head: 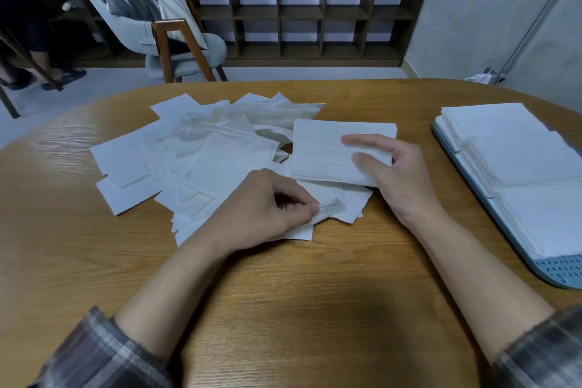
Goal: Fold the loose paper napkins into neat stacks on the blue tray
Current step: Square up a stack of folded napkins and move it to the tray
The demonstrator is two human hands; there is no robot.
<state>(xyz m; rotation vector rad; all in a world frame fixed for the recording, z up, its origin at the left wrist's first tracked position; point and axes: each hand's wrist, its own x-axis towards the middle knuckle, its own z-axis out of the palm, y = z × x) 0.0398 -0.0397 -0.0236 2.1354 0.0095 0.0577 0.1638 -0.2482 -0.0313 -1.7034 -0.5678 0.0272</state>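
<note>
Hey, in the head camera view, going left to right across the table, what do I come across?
Loose napkin pile → left hand pinching a loose napkin → right hand holding a folded napkin → blue tray with stacked napkins.

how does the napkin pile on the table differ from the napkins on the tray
The table pile is scattered, with sheets overlapping at all angles; the tray napkins sit in squared stacks. The table pile is being handled, the left hand pinching a sheet and the right hand holding a napkin; the tray napkins are untouched. Both are white paper.
</note>
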